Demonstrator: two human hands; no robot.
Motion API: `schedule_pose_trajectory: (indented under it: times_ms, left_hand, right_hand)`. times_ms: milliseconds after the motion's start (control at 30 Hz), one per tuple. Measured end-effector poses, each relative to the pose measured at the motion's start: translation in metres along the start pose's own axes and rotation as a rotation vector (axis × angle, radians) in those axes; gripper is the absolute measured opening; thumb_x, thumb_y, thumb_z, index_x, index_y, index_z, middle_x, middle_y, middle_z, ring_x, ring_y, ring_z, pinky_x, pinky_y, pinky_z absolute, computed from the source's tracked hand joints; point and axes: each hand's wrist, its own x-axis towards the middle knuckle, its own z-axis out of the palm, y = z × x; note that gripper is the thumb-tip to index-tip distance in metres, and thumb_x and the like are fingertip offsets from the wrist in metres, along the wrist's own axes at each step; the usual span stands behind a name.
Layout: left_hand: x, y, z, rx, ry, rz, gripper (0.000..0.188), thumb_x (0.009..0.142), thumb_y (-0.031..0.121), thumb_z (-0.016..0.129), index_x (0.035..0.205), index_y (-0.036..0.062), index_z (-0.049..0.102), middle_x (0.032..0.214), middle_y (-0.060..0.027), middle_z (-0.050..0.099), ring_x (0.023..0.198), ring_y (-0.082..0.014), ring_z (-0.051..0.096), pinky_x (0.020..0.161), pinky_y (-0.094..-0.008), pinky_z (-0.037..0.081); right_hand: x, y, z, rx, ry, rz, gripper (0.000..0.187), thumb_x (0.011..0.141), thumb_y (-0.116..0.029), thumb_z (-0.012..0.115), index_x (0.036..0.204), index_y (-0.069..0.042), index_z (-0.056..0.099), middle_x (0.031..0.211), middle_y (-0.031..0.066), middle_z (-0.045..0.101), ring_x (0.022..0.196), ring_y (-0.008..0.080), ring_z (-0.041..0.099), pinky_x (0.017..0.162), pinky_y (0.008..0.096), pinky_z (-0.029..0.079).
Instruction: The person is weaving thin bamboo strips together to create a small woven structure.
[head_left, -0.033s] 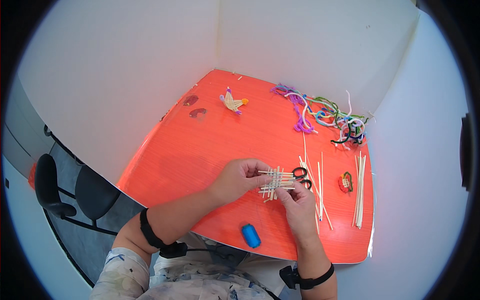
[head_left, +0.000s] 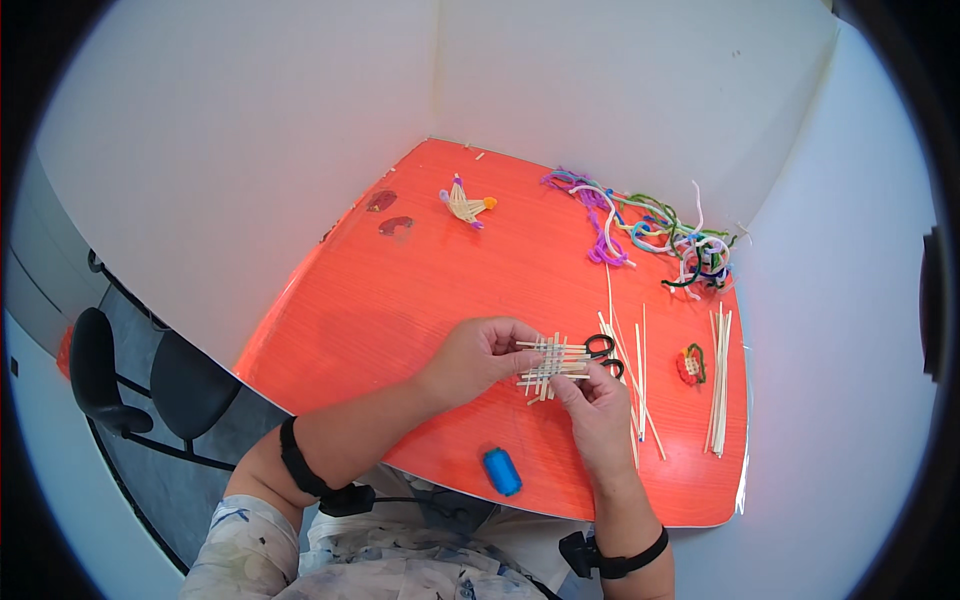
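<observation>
Between my hands is a small lattice of crossed thin wooden sticks (head_left: pixel 549 372), held just above the red table. My left hand (head_left: pixel 488 352) is closed on its left side, thumb over the sticks. At its lower right edge, the thumb and fingers of my right hand (head_left: pixel 597 408) pinch the lattice. Black scissor handles (head_left: pixel 601 346) show just beyond the right hand; the blades are hidden behind the lattice. Loose sticks (head_left: pixel 643 375) lie to the right of the scissors. A blue spool of thread (head_left: pixel 502 472) rests near the table's front edge.
The red table (head_left: pixel 400 300) has pale wall panels (head_left: pixel 600 90) around it. Tangled coloured fuzzy stems (head_left: pixel 650 225) lie at the back right. A stick bundle (head_left: pixel 720 380) and a small red-and-green piece (head_left: pixel 690 364) lie right. A stick star (head_left: pixel 464 205) sits farther back. Chairs (head_left: pixel 190 390) stand left.
</observation>
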Motion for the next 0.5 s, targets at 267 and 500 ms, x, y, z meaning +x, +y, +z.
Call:
schedule_pose_trajectory:
  times_ms: [267, 500]
  left_hand:
    - [0.0011, -0.0073, -0.0003, 0.022, -0.031, 0.054, 0.015, 0.089, 0.004, 0.065, 0.103, -0.0004, 0.062, 0.091, -0.0042, 0.067, 0.082, -0.0076, 0.063, 0.070, -0.0217, 0.051]
    - [0.0007, -0.0056, 0.0006, 0.020, -0.038, 0.028, 0.013, 0.089, 0.004, 0.066, 0.101, 0.0000, 0.063, 0.089, -0.0029, 0.067, 0.080, -0.0057, 0.062, 0.067, -0.0207, 0.050]
  right_hand:
    - [0.0005, -0.0038, 0.0032, 0.129, 0.049, -0.027, 0.014, 0.094, -0.013, 0.062, 0.101, 0.000, 0.060, 0.088, 0.0002, 0.062, 0.074, 0.0031, 0.052, 0.064, 0.0198, 0.043]
    - [-0.0001, 0.0006, 0.0014, 0.056, 0.079, -0.080, 0.012, 0.093, -0.012, 0.063, 0.091, -0.001, 0.062, 0.078, -0.0013, 0.059, 0.064, 0.0032, 0.049, 0.057, 0.0199, 0.040]
